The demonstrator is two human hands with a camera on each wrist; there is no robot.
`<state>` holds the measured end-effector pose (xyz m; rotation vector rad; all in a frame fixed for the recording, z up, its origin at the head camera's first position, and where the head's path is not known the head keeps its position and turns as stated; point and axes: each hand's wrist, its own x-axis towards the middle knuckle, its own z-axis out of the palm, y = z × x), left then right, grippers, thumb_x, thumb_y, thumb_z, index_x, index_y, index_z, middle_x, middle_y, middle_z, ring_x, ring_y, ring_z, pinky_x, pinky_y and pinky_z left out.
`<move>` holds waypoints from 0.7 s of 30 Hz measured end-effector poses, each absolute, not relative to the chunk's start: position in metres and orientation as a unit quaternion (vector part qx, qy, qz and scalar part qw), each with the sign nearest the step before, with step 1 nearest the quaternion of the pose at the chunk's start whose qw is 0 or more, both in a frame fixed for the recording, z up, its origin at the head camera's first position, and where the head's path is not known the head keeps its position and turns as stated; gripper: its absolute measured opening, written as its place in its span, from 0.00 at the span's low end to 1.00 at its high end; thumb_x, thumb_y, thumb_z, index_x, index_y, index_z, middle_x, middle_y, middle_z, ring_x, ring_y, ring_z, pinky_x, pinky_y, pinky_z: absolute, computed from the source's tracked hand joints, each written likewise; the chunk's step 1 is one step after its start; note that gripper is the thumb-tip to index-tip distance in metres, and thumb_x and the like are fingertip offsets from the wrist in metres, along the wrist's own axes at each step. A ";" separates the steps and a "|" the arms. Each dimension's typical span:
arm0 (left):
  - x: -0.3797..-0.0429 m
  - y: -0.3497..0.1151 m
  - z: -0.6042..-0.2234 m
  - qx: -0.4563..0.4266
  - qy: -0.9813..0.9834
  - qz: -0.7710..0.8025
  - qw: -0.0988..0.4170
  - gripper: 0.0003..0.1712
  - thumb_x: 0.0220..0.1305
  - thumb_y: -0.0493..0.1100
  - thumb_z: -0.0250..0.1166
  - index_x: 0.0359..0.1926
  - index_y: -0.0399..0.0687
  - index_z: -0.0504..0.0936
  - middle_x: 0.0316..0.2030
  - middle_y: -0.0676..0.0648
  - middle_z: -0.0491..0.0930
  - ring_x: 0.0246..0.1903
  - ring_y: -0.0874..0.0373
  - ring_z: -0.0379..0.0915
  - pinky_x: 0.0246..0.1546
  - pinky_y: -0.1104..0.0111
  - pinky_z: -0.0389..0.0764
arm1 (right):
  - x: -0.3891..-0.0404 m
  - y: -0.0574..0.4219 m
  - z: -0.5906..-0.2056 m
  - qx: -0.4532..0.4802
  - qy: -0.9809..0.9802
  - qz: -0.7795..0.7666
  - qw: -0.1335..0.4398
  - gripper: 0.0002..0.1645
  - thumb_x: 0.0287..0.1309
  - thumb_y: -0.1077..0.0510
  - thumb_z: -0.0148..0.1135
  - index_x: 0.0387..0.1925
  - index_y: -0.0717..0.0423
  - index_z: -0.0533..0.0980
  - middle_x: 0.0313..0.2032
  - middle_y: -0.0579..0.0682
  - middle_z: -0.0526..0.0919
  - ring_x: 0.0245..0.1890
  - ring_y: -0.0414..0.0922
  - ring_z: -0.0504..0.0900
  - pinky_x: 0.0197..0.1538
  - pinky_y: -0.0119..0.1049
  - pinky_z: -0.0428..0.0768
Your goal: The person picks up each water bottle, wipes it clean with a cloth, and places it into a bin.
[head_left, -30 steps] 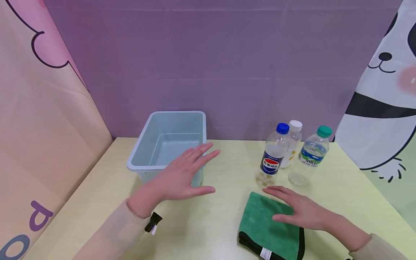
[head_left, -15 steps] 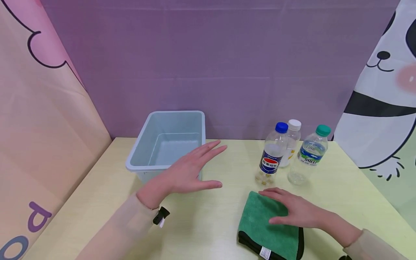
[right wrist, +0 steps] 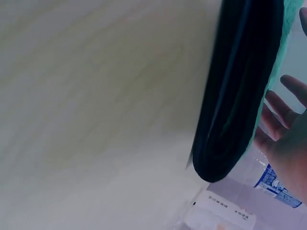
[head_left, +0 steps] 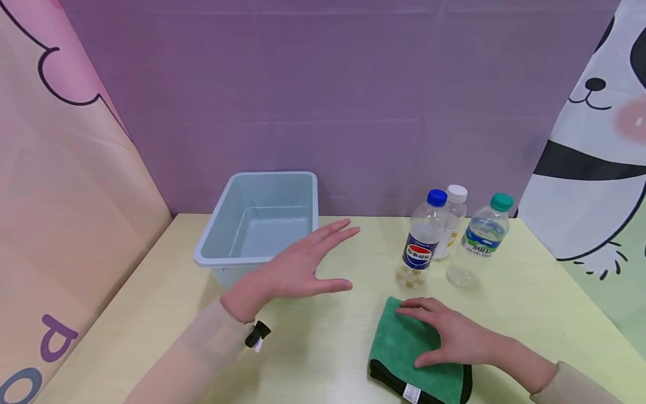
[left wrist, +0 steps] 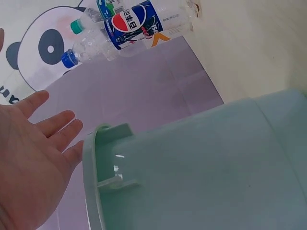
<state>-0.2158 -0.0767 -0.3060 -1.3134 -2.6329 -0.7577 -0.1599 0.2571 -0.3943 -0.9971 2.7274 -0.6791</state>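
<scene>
My left hand (head_left: 298,272) hovers at the near right side of a pale blue plastic bin (head_left: 254,260), fingers spread and thumb apart, holding nothing. In the left wrist view its fingertips overlap the bin's rim (left wrist: 91,191). A folded green towel (head_left: 398,342) with black edging lies on the table. Over its right half is my right hand (head_left: 456,336), fingers slightly bent and thumb apart, fingertips close over the fabric. From the right wrist view, the towel's thick folded black edge (right wrist: 225,143) shows beside the fingers. The hand hides part of the towel.
Behind the towel stand several clear bottles: a Pepsi bottle (head_left: 420,252) with a blue cap, a white-capped bottle (head_left: 456,210) partly behind it, and a green-capped bottle (head_left: 479,244). A purple cloth backdrop (head_left: 353,112) rises along the rear edge of the pale table (head_left: 348,336).
My right hand has come down and left over the towel, fingers bending a little more. The left hand has drifted right, away from the bin. Bottles, towel and bin stay in place.
</scene>
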 end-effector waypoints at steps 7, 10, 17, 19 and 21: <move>-0.216 -0.069 -0.308 -0.430 -0.865 -0.254 0.037 0.49 0.60 0.67 0.62 0.76 0.66 0.51 0.74 0.56 0.47 0.71 0.59 0.47 0.62 0.53 0.67 | -0.157 0.255 -0.400 -0.345 0.903 -0.240 0.086 0.50 0.48 0.31 0.69 0.67 0.51 0.67 0.64 0.51 0.65 0.61 0.52 0.66 0.58 0.48 0.74; -0.215 -0.065 -0.308 -0.431 -0.865 -0.255 0.033 0.48 0.59 0.67 0.63 0.76 0.66 0.51 0.75 0.56 0.48 0.71 0.60 0.46 0.62 0.53 0.67 | -0.157 0.255 -0.404 -0.346 0.903 -0.239 0.084 0.51 0.46 0.30 0.69 0.67 0.50 0.67 0.65 0.51 0.64 0.61 0.53 0.65 0.58 0.48 0.74; -0.216 -0.053 -0.310 -0.436 -0.862 -0.256 0.018 0.48 0.59 0.68 0.62 0.76 0.68 0.51 0.75 0.57 0.47 0.72 0.62 0.45 0.64 0.55 0.66 | -0.157 0.251 -0.408 -0.334 0.912 -0.222 0.083 0.59 0.41 0.27 0.69 0.70 0.50 0.63 0.67 0.54 0.61 0.62 0.56 0.63 0.55 0.54 0.75; -0.217 -0.049 -0.311 -0.438 -0.860 -0.261 0.015 0.48 0.60 0.68 0.62 0.75 0.68 0.51 0.75 0.57 0.47 0.72 0.62 0.44 0.64 0.56 0.65 | -0.158 0.250 -0.408 -0.325 0.915 -0.221 0.090 0.59 0.40 0.26 0.70 0.70 0.49 0.63 0.67 0.54 0.61 0.62 0.56 0.63 0.55 0.55 0.75; -0.217 -0.046 -0.313 -0.439 -0.858 -0.266 0.011 0.48 0.60 0.68 0.62 0.75 0.68 0.51 0.75 0.57 0.47 0.72 0.62 0.45 0.64 0.56 0.65 | -0.159 0.249 -0.407 -0.320 0.915 -0.224 0.098 0.58 0.41 0.27 0.70 0.69 0.48 0.64 0.66 0.54 0.62 0.61 0.55 0.64 0.55 0.55 0.75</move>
